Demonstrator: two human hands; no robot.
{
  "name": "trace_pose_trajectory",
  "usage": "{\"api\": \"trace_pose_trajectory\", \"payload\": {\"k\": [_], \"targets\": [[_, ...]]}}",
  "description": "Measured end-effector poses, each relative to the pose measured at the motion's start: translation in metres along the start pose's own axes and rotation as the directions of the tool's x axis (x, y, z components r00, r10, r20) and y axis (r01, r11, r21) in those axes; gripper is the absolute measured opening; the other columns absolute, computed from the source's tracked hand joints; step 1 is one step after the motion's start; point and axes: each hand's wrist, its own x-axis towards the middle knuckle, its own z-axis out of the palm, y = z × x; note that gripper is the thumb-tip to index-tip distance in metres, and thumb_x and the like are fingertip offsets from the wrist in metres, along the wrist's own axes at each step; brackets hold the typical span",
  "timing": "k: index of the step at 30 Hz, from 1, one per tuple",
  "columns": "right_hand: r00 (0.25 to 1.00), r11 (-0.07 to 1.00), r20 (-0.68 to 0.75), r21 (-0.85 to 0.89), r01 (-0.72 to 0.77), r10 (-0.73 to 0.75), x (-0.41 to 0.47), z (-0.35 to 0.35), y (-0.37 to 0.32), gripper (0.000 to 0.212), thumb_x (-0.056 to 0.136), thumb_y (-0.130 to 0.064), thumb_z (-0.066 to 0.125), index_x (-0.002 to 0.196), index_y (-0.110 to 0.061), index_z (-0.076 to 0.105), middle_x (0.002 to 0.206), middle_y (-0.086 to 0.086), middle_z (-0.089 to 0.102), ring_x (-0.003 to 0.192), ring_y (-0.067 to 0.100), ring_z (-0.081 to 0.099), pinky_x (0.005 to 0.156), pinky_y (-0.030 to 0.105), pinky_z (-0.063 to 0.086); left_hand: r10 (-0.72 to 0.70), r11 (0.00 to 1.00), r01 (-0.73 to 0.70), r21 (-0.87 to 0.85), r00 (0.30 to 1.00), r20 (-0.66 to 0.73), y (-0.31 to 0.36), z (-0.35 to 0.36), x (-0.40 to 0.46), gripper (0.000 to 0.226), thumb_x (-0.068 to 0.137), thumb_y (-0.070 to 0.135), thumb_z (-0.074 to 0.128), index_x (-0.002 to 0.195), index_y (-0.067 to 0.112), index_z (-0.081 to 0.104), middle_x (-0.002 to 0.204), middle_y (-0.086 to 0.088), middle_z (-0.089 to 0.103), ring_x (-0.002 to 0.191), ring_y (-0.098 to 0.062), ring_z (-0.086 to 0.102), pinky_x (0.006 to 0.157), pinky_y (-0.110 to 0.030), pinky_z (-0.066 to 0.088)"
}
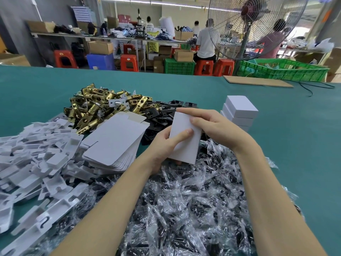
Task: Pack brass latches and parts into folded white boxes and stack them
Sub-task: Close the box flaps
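Over the green bench (276, 145), seen from my head, I hold a white box (185, 139) between both hands. My left hand (164, 143) grips its lower left side, thumb lying across the front face. My right hand (212, 124) curls over its top right end, fingers along the upper edge. At ten o'clock from the box lies a heap of brass latches (99, 106), with black plates (162, 113) just beside them. Flat box blanks (114, 143) are stacked at nine o'clock, white inserts (36, 154) beyond them. Bagged parts (184, 209) lie piled beneath my forearms. Closed boxes (239, 111) stand stacked at two o'clock.
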Motion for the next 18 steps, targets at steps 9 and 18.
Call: {"api": "trace_pose_trajectory", "payload": {"k": [9,18], "targets": [[0.981,0.981,-0.189,0.174,0.083,-0.05,0.003,0.009,0.015,0.027,0.104,-0.017,0.058,0.124,-0.029,0.072,0.123,-0.011,0.072,0.109,0.005,0.066,0.089,0.031,0.057,-0.01,1.0,0.01,0.012,0.999,-0.039,-0.001,0.0,0.002,0.035,0.082,0.055,0.073,0.111,0.034,0.071,0.101,0.011,0.077,0.085,-0.006,0.073,0.064,-0.019,0.055],[0.963,0.977,-0.269,0.208,0.044,0.013,0.006,0.02,0.016,0.029,0.104,-0.021,0.058,0.13,-0.026,0.07,0.124,-0.009,0.071,0.11,0.003,0.064,0.093,0.031,0.053,-0.048,0.999,0.049,0.007,0.995,-0.09,-0.002,0.0,0.005,0.028,0.088,0.054,0.071,0.108,0.033,0.072,0.097,0.01,0.077,0.084,-0.009,0.073,0.062,-0.024,0.057]]}}
